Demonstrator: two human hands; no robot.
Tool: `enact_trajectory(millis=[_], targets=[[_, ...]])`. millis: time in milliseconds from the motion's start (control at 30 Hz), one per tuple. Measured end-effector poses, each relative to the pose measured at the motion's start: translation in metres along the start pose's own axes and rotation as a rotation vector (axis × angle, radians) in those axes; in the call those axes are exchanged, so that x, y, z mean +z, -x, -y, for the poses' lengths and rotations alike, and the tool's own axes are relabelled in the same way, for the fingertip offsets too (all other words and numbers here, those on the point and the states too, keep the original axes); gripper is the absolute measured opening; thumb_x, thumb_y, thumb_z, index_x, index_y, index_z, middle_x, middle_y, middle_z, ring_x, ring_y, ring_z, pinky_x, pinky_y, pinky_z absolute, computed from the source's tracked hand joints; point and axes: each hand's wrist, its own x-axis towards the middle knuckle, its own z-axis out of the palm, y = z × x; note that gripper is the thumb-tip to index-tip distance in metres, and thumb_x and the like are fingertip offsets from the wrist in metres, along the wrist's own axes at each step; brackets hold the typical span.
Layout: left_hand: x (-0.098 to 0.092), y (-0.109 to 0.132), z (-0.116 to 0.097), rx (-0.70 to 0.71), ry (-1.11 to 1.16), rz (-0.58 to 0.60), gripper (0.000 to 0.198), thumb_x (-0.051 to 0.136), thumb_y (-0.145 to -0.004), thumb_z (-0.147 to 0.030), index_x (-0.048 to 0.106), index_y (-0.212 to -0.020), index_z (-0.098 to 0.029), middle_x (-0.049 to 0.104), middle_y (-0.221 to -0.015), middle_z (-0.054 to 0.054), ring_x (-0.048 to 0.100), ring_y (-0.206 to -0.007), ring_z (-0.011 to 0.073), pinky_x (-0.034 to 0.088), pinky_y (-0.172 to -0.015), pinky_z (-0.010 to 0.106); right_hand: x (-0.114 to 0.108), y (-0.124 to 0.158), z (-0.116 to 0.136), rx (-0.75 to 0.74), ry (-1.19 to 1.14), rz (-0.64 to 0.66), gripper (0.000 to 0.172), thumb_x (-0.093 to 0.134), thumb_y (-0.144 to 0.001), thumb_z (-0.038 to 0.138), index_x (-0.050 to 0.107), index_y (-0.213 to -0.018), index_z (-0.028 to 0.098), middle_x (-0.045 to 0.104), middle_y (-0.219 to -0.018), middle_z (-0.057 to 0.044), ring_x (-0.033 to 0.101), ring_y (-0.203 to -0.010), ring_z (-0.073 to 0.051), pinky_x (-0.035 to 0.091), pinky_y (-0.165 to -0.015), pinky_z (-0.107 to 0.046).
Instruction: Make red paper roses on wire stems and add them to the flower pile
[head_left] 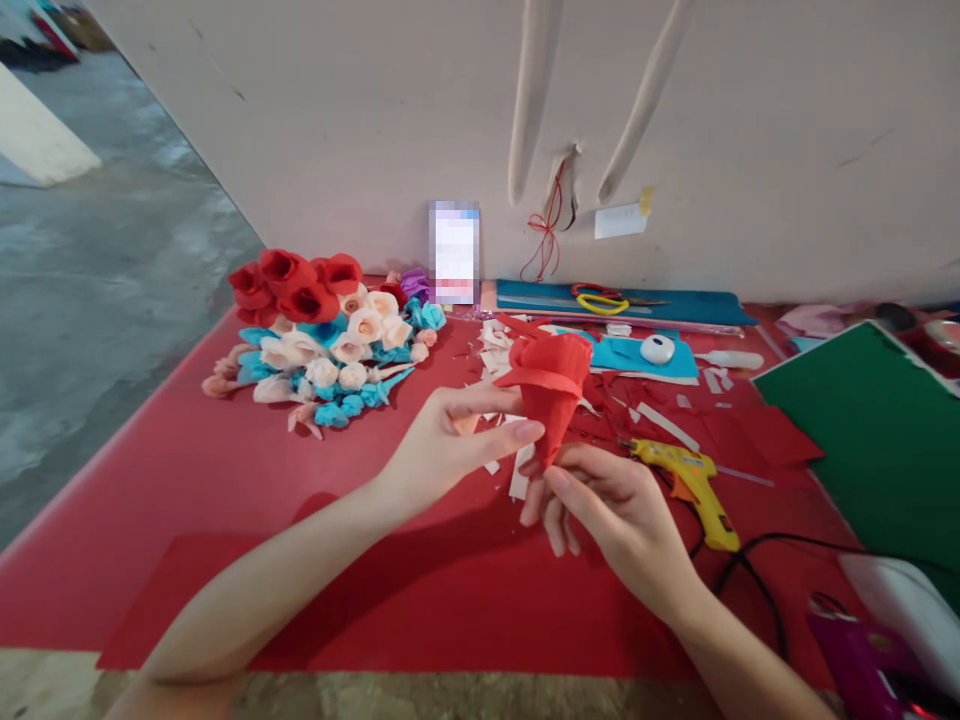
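Note:
A red crepe paper flower [553, 385] is held up over the table, its wide top upward and its base narrowing to a point. My left hand [469, 435] grips its side between thumb and fingers. Lower down, my right hand [600, 495] pinches the narrow base with thumb and forefinger, the other fingers loosely curled. Around the upper part of the flower runs a red paper strip. Under and behind the hands lie white and red paper scraps [499, 345]. To the right of my right hand rests a yellow glue gun [694, 485].
Finished paper flowers [360, 325] in red, white and blue are heaped at the left back. A lit phone [454, 252] leans on the wall. Scissors [602, 302] lie on blue paper; a white case [657, 348] is nearby. A green board [877, 440] and black cable [750, 560] occupy the right.

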Motion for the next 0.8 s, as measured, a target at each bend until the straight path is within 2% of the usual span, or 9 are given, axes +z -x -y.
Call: enact_trajectory(millis=[200, 267, 367, 433, 500, 533, 633, 733, 800], targets=[[0.004, -0.001, 0.0, 0.014, 0.03, 0.062, 0.005, 0.07, -0.073, -0.024, 0.071, -0.068, -0.024, 0.065, -0.064, -0.002, 0.063, -0.081, 0.015, 0.051, -0.078, 0.028, -0.001, -0.004, -0.001, -0.024, 0.034, 0.019, 0.019, 0.053, -0.088, 0.032, 0.061, -0.082, 0.016, 0.065, -0.062, -0.002, 0.048, -0.041, -0.005, 0.036, -0.039, -0.018], [0.0, -0.004, 0.0, -0.006, 0.008, 0.1, 0.003, 0.07, -0.074, -0.025, 0.071, -0.077, -0.024, 0.069, -0.075, -0.001, 0.063, -0.086, 0.0156, 0.049, -0.082, 0.029, -0.002, -0.004, -0.002, -0.029, 0.037, -0.013, 0.02, 0.053, -0.088, 0.033, 0.062, -0.082, 0.016, 0.065, -0.061, -0.002, 0.048, -0.04, -0.006, 0.036, -0.038, -0.018], [-0.01, -0.009, -0.007, -0.073, -0.15, 0.184, 0.014, 0.065, -0.079, -0.026, 0.069, -0.091, -0.022, 0.07, -0.096, 0.001, 0.062, -0.092, 0.0147, 0.046, -0.086, 0.027, -0.008, -0.004, -0.002, -0.053, 0.035, -0.103, 0.023, 0.054, -0.087, 0.033, 0.06, -0.073, 0.016, 0.066, -0.063, -0.003, 0.049, -0.039, -0.006, 0.035, -0.037, -0.018], [-0.013, -0.007, -0.018, -0.075, -0.308, 0.209, 0.012, 0.059, -0.083, -0.027, 0.068, -0.086, -0.019, 0.069, -0.089, 0.0, 0.062, -0.085, 0.0123, 0.046, -0.08, 0.023, -0.012, -0.005, -0.001, -0.074, 0.041, -0.173, 0.025, 0.054, -0.087, 0.034, 0.061, -0.072, 0.016, 0.066, -0.062, -0.002, 0.05, -0.039, -0.006, 0.035, -0.036, -0.018], [-0.009, 0.002, -0.03, -0.035, -0.377, 0.234, 0.019, 0.053, -0.087, -0.026, 0.064, -0.073, -0.017, 0.066, -0.073, -0.001, 0.06, -0.071, 0.0095, 0.045, -0.07, 0.02, -0.015, -0.007, 0.002, -0.092, 0.072, -0.241, 0.026, 0.055, -0.085, 0.038, 0.062, -0.076, 0.016, 0.065, -0.06, -0.003, 0.05, -0.039, -0.008, 0.037, -0.036, -0.019], [-0.004, 0.009, -0.034, 0.008, -0.338, 0.317, 0.025, 0.049, -0.088, -0.025, 0.06, -0.067, -0.017, 0.063, -0.066, -0.001, 0.058, -0.063, 0.0087, 0.045, -0.065, 0.02, -0.016, -0.008, 0.003, -0.099, 0.095, -0.271, 0.027, 0.055, -0.084, 0.04, 0.063, -0.077, 0.015, 0.064, -0.059, -0.003, 0.05, -0.039, -0.009, 0.038, -0.036, -0.02], [0.016, 0.03, -0.035, 0.341, -0.075, 0.651, 0.038, 0.036, -0.092, -0.027, 0.045, -0.057, -0.019, 0.059, -0.057, 0.002, 0.056, -0.06, 0.012, 0.047, -0.069, 0.025, -0.013, -0.011, 0.005, -0.124, 0.154, -0.339, 0.031, 0.058, -0.08, 0.045, 0.064, -0.08, 0.015, 0.064, -0.06, -0.005, 0.052, -0.041, -0.011, 0.038, -0.035, -0.022], [0.027, 0.046, -0.022, 0.501, 0.095, 0.72, 0.043, 0.035, -0.092, -0.035, 0.029, -0.051, -0.021, 0.046, -0.045, -0.002, 0.052, -0.053, 0.0132, 0.047, -0.072, 0.027, -0.009, -0.012, 0.007, -0.132, 0.179, -0.378, 0.032, 0.058, -0.079, 0.046, 0.064, -0.082, 0.014, 0.064, -0.061, -0.006, 0.052, -0.043, -0.012, 0.038, -0.035, -0.022], [0.023, 0.053, -0.017, 0.519, 0.139, 0.839, 0.044, 0.041, -0.089, -0.034, 0.031, -0.049, -0.021, 0.047, -0.047, -0.002, 0.051, -0.05, 0.0118, 0.047, -0.066, 0.023, -0.007, -0.011, 0.008, -0.127, 0.184, -0.4, 0.031, 0.058, -0.079, 0.045, 0.064, -0.082, 0.014, 0.064, -0.061, -0.006, 0.051, -0.043, -0.011, 0.038, -0.035, -0.022]])
